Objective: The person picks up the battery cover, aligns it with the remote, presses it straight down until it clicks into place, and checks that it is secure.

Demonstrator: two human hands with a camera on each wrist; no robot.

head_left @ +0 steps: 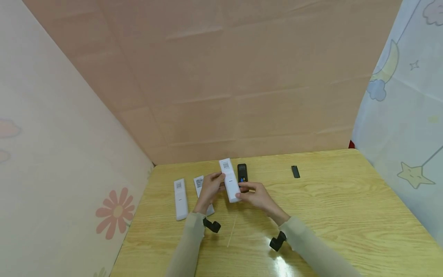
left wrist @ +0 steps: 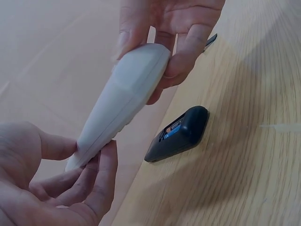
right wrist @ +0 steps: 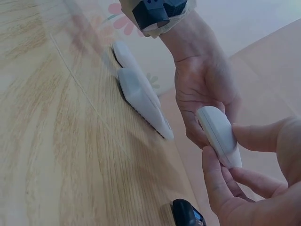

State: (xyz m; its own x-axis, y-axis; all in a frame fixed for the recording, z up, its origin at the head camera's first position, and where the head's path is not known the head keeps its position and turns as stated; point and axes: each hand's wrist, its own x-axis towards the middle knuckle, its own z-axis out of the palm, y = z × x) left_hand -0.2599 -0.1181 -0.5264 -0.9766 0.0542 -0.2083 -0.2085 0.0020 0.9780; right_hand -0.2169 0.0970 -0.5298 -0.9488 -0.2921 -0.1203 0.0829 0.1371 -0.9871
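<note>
A white remote control [head_left: 228,179] is held above the table between both hands, its back with a printed label facing up in the head view. My left hand [head_left: 209,188] pinches its left side with thumb and fingers. Lower down, near the rounded end, my right hand [head_left: 257,197] grips it between thumb and fingers. Just behind the hands lies a black remote control [head_left: 242,170] whose battery compartment is uncovered. Batteries [left wrist: 173,131] show inside that compartment in the left wrist view. The held remote's button side is mostly hidden.
Two more white remotes lie on the left: one remote [head_left: 180,200] fully visible, another remote [head_left: 199,184] partly behind the left hand. A small black cover [head_left: 295,171] lies right of the black remote. Fabric walls bound the wooden table [head_left: 346,215] at the back and sides.
</note>
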